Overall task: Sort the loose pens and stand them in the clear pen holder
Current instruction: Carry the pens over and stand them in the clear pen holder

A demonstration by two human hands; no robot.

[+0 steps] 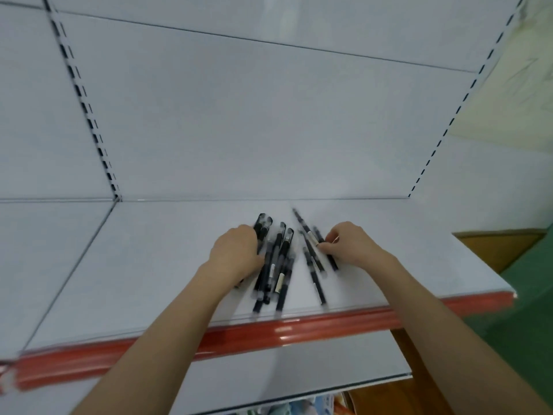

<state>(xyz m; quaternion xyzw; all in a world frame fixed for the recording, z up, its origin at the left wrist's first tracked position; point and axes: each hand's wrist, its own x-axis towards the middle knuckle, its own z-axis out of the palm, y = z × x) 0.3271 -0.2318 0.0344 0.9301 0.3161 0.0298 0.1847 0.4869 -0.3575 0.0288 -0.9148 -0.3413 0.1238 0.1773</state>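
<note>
Lying on: the white shelf (167,265), which carries two loose groups of black pens and has a red strip (269,330) along its front edge.
Left group of pens (273,265): a bundle of black pens near the middle of the shelf, roughly parallel, pointing from the front edge toward the back panel (254,121); some overlap.
Right group of pens (312,259): thinner, more spread, fanned at a slight angle, just beside the left group with a bare gap between them.
Left hand (235,253): palm down, fingers curled over the left side of the bundle and touching it; whether it actually clasps any pen I cannot tell, as the fingers are hidden.
Right hand (348,244): palm down, fingertips pinched narrow against the right group, touching a pen there; a firm hold cannot be confirmed through the blur.
Forearms: both bare, reaching over the red strip from the near side.
Lower shelf (299,372): white, below the red strip.
</note>
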